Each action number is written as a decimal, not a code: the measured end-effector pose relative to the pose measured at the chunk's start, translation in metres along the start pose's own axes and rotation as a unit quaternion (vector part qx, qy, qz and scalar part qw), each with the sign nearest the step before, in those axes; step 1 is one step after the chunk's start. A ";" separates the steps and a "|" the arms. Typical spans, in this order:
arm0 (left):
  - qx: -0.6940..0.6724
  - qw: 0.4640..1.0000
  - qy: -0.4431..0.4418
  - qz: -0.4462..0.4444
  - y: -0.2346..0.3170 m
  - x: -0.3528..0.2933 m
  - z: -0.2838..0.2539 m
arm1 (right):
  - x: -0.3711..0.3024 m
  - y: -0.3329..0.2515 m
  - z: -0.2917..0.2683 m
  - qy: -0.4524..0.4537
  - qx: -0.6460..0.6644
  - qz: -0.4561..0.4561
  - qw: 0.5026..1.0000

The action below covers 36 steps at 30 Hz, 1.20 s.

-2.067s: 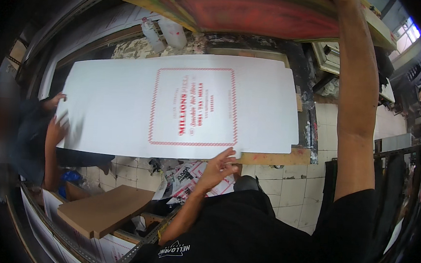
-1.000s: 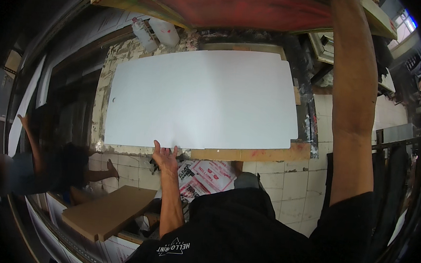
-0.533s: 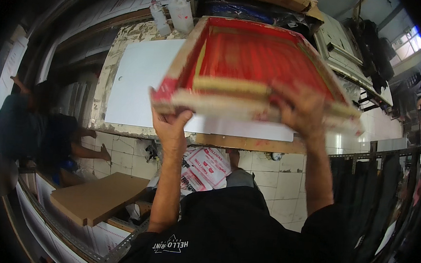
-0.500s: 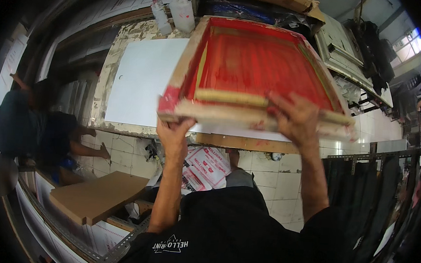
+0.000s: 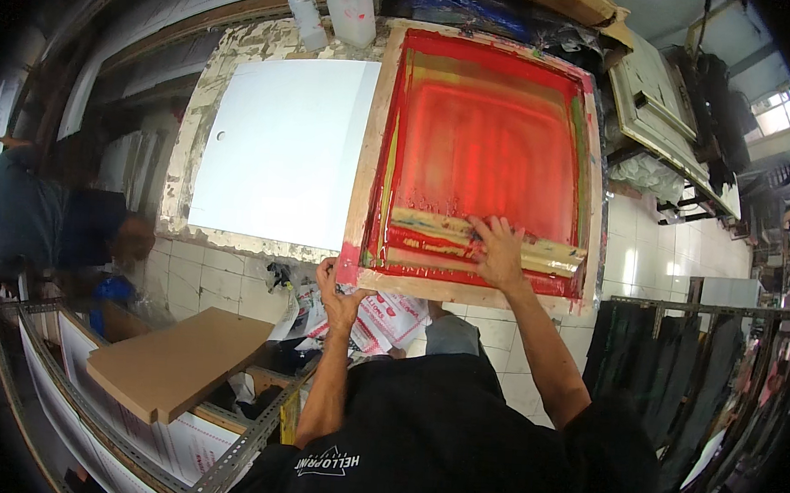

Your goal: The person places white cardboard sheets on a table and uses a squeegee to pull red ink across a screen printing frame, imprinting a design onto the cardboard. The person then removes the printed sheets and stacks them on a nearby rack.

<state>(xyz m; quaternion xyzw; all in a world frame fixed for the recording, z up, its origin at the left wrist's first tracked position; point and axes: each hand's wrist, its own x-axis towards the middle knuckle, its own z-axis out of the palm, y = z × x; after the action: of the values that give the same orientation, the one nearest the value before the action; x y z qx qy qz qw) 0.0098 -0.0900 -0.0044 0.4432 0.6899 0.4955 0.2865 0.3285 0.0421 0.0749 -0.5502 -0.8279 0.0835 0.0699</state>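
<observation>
A wooden screen-printing frame [image 5: 376,154] lies in front of me, its mesh [image 5: 493,153] covered in wet red ink. A squeegee [image 5: 429,223] with a wooden handle lies across the near end of the mesh, and red ink pools along the near rim. My right hand [image 5: 501,257] is closed over the squeegee's handle, right of its middle. At the frame's near left corner, my left hand [image 5: 338,302] grips the red-stained wood, thumb at the near edge. A white sheet [image 5: 283,147] lies left of the frame, and the frame hides whatever is beneath it.
The worn table [image 5: 187,140] has two plastic bottles [image 5: 350,12] at its back. Brown cardboard [image 5: 181,360] rests on a metal rack at the lower left. Another person [image 5: 26,216] is at the far left. Dark hanging pieces [image 5: 642,383] line the right side.
The frame has come down from a tilt, and its near edge sits closer to me. More of the white sheet shows at left. My hands have moved with the frame and squeegee.
</observation>
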 end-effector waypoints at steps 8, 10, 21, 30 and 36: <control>0.062 0.998 0.018 0.027 0.010 -0.002 -0.003 | 0.159 0.078 0.009 0.141 -0.038 -0.031 0.989; 0.039 0.999 0.019 0.006 0.007 -0.003 -0.003 | 0.203 0.101 0.007 0.167 -0.063 -0.042 0.983; 0.065 0.996 0.023 -0.061 0.006 -0.004 -0.004 | 0.405 0.195 -0.017 0.143 -0.036 -0.108 0.983; 0.081 0.995 0.014 -0.056 0.028 -0.002 -0.011 | 0.410 0.192 -0.023 0.123 -0.038 -0.132 0.983; -0.100 0.983 -0.006 -0.155 0.056 -0.008 -0.024 | 0.306 0.140 -0.019 0.176 -0.018 -0.107 0.978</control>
<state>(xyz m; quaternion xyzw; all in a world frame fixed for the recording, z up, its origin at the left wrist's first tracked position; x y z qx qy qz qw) 0.0115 -0.1008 0.0556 0.3027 0.6960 0.5087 0.4065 0.3408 0.3792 0.0707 -0.4658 -0.8581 -0.0374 0.2129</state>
